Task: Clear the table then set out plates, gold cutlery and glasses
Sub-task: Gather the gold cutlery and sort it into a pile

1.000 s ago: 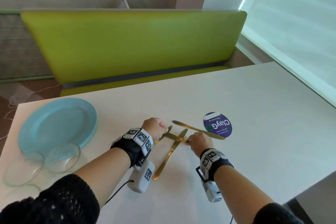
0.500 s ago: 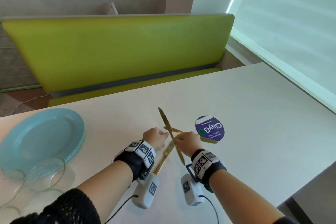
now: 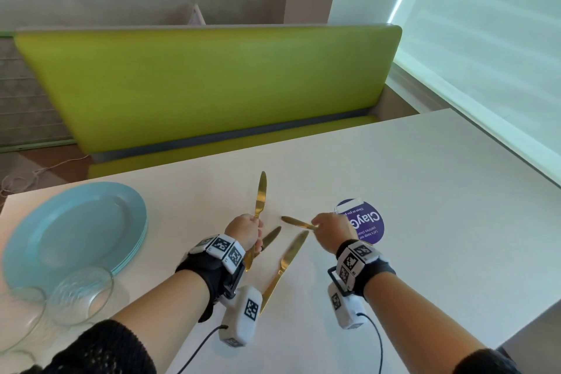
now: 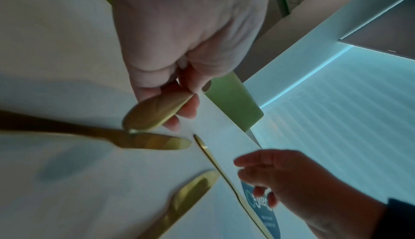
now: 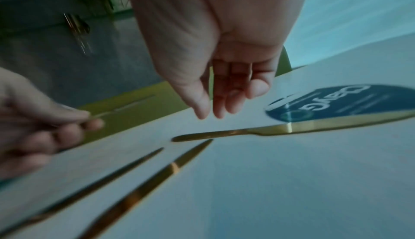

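Note:
My left hand (image 3: pixel 244 234) grips a gold knife (image 3: pixel 260 200) by its handle, blade pointing up and away; the left wrist view shows thumb and fingers (image 4: pixel 186 106) curled round the handle (image 4: pixel 155 113). Two more gold knives (image 3: pixel 270 238) (image 3: pixel 287 261) lie slanted on the white table (image 3: pixel 425 222) between my hands. Another gold knife (image 3: pixel 296 222) lies across a purple round sticker (image 3: pixel 365 226). My right hand (image 3: pixel 321 223) hovers over that knife (image 5: pixel 280 129) with straight, relaxed fingers (image 5: pixel 202 111), holding nothing.
A stack of pale blue plates (image 3: pixel 76 231) sits at the table's left. Two clear glass bowls (image 3: pixel 80 294) (image 3: pixel 18 316) stand in front of it at the near left edge. A green bench (image 3: pixel 212 85) runs behind the table, and a window blind (image 3: pixel 485 39) lines the right.
A knife has been lifted out of the crossed pile and now stands in my left hand. My right hand has let go and moved right, over the knife by the sticker.

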`<action>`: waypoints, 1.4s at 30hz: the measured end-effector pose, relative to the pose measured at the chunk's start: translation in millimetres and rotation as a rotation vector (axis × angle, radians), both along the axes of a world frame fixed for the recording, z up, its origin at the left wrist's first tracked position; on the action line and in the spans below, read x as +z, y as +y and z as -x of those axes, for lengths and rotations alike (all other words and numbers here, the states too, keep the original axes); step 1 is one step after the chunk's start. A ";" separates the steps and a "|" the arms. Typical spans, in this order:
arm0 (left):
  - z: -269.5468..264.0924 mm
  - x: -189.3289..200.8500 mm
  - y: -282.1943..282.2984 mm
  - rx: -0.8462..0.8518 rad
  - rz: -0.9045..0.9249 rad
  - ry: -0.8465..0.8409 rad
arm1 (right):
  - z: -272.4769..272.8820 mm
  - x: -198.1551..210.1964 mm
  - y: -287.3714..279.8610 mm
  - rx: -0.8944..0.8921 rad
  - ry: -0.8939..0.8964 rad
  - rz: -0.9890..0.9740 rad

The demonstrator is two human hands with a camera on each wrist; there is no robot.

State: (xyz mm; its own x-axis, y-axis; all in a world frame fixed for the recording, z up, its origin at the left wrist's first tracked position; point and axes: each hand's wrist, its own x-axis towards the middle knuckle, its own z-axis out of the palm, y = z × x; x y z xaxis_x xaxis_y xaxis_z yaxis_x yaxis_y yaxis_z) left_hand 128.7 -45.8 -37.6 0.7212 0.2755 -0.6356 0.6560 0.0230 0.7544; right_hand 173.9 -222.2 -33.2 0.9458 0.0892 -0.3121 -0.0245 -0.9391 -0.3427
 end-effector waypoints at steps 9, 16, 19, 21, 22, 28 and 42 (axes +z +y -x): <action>-0.5 -1.2 15.9 -0.187 -0.220 0.009 | -15.0 -19.6 -11.4 0.247 -0.018 0.390; 0.8 -2.4 18.7 -0.210 -0.161 -0.023 | -19.1 -19.1 -8.3 0.411 -0.078 0.567; 1.3 1.0 17.4 -0.199 -0.144 -0.011 | -17.2 -17.4 -8.2 0.452 -0.124 0.644; 1.8 2.2 17.9 -0.209 -0.147 -0.012 | -16.4 -18.0 -7.5 0.475 -0.151 0.677; 2.2 2.5 18.5 -0.213 -0.145 -0.014 | -16.3 -18.5 -6.9 0.482 -0.158 0.686; 3.9 3.0 19.6 -0.223 -0.152 -0.031 | -17.9 -20.3 -3.8 0.542 -0.181 0.697; -7.4 7.0 25.7 -0.265 -0.158 -0.062 | -31.0 -10.2 4.8 0.515 -0.234 0.590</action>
State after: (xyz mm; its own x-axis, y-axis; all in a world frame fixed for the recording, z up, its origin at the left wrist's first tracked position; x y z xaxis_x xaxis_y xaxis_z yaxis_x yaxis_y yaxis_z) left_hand 136.1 -20.1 -30.6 0.8172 0.1648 -0.5524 0.5761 -0.2630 0.7739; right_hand 204.8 -217.3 -43.4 0.8777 0.4133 -0.2427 0.4702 -0.8406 0.2688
